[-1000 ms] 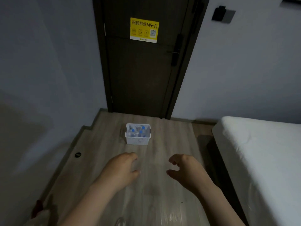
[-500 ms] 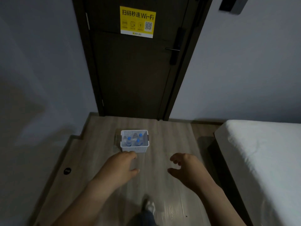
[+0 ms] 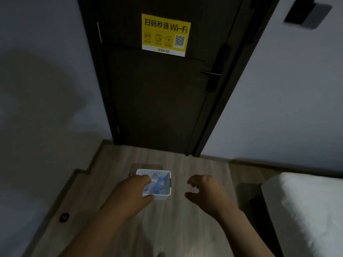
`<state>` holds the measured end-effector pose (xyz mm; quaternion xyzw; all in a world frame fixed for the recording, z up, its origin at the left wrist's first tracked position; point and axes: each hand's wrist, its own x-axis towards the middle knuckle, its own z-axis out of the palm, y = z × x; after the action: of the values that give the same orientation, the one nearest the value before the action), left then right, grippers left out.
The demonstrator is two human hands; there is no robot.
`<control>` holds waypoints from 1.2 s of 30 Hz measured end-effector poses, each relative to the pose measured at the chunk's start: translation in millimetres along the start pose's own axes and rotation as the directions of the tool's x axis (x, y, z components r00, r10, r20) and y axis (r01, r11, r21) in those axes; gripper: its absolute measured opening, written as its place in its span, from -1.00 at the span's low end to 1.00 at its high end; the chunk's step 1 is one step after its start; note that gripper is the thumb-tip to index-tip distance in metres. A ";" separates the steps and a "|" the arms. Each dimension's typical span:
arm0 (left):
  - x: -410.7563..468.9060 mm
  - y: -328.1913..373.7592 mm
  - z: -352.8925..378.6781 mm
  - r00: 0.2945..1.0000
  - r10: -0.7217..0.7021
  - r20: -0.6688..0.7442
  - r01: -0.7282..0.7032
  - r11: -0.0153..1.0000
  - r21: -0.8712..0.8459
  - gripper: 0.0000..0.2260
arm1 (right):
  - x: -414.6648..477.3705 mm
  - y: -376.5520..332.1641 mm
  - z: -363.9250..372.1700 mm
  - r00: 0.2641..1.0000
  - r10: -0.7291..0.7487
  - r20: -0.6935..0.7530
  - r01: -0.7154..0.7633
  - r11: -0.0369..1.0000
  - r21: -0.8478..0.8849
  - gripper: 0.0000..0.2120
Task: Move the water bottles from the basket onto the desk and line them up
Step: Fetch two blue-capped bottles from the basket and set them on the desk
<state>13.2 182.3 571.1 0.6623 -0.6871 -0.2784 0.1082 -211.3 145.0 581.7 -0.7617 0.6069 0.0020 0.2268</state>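
A small white perforated basket [image 3: 155,173] stands on the wooden floor before a dark door. Inside it stand clear water bottles with blue caps [image 3: 158,186]. My left hand [image 3: 130,195] is stretched out in front of the basket's left side and hides that part; its fingers are loosely curled and hold nothing, and I cannot tell whether it touches the basket. My right hand [image 3: 206,191] hovers to the right of the basket, apart from it, fingers loosely curled and empty. No desk is in view.
A dark closed door [image 3: 157,101] with a yellow Wi-Fi sign [image 3: 165,34] faces me. A bed with white bedding [image 3: 304,210] fills the right. Grey walls close in on both sides; a small dark round object [image 3: 64,217] lies on the floor at left.
The view has closed in on the basket and the door. Both hands are now nearer the basket, and the left one overlaps its left side.
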 end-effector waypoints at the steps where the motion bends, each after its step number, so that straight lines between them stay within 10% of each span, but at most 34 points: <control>1: 12.8 -1.2 -0.8 1.000 -0.007 0.004 0.007 1.000 0.004 -0.75 | 14.8 3.0 -3.9 1.000 -0.009 0.011 0.009 1.000 -0.009 -0.64; 36: 303.6 -191.8 110.8 0.952 -0.130 0.277 0.118 0.991 0.061 -0.65 | 330.4 57.7 121.6 0.951 0.155 0.268 -0.167 0.986 0.026 -0.62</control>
<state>88.7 -79.6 312.4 0.6600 -0.6586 -0.3607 -0.0224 -144.6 -127.1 360.8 -0.6970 0.6311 0.1077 0.3231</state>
